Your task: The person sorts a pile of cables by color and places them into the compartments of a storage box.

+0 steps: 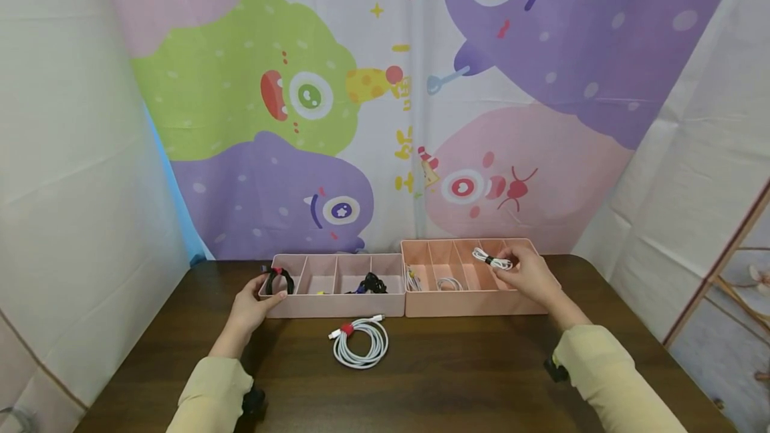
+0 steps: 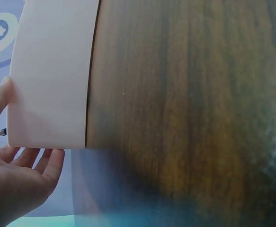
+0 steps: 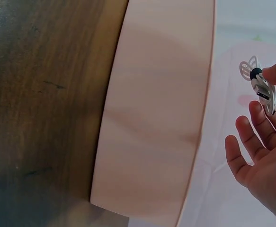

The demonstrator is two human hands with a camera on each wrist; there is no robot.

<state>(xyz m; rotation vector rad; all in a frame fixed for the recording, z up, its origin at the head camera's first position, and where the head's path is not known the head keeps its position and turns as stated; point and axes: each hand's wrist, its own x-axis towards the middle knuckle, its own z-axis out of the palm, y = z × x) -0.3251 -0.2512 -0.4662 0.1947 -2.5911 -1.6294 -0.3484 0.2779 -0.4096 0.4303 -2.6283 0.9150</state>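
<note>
My right hand (image 1: pixel 529 276) pinches a small coiled white cable (image 1: pixel 492 259) above the peach organizer box (image 1: pixel 475 303). A black tie (image 3: pixel 255 73) binds that cable, and a plug end shows in the right wrist view; the other fingers spread away from it. At the far left, my left hand (image 1: pixel 248 309) holds the corner of the pale pink organizer box (image 1: pixel 337 306), thumb at the front rim and fingers against the end wall. Just beside that hand, a black coiled cable (image 1: pixel 291 284) with a red tie leans in the leftmost compartment, its plug (image 2: pixel 0 133) poking over the rim.
A larger white cable coil (image 1: pixel 361 346) with a red tie lies on the dark wooden table (image 1: pixel 457 379) before the boxes. Black cables (image 1: pixel 373 284) fill part of the pink box; white cables (image 1: pixel 448 284) lie in the peach one. A cartoon-print curtain (image 1: pixel 385 219) hangs behind.
</note>
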